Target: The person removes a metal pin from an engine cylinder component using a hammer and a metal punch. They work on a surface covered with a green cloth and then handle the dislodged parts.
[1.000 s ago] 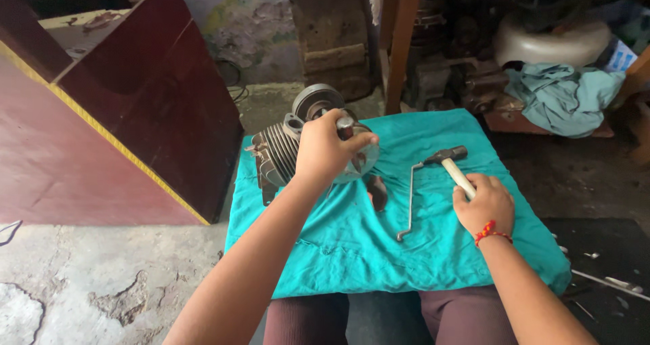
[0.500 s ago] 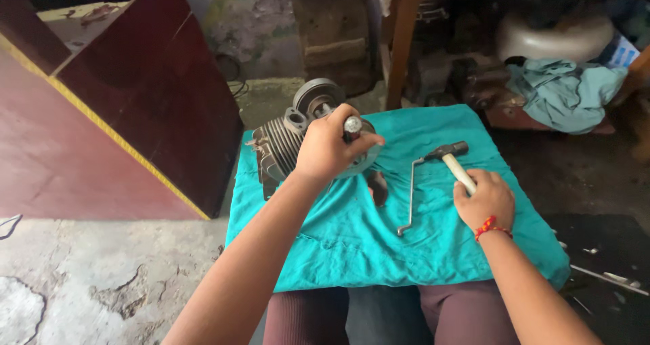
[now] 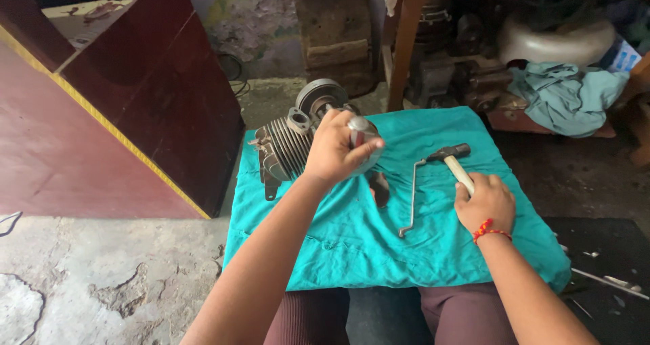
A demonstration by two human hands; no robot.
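Observation:
A finned grey engine cylinder (image 3: 283, 147) with a round flywheel behind it lies at the far left of a teal cloth (image 3: 379, 243). My left hand (image 3: 336, 146) is closed around a small shiny metal part (image 3: 363, 130) held just above the engine. My right hand (image 3: 485, 201) grips the pale wooden handle of a hammer (image 3: 452, 157), whose dark head rests on the cloth. A bent metal rod (image 3: 412, 195) lies between my two hands. A dark flat piece (image 3: 379, 186) sits under my left hand.
A dark red wooden panel (image 3: 115, 108) with a yellow edge leans at the left. Cracked concrete floor lies below it. A wooden post (image 3: 404, 40), machine parts and a crumpled blue-green rag (image 3: 565, 98) stand behind the cloth. Loose metal bits lie at the lower right.
My left hand has turned slightly with the shiny part, staying over the engine. My right hand stays on the hammer handle.

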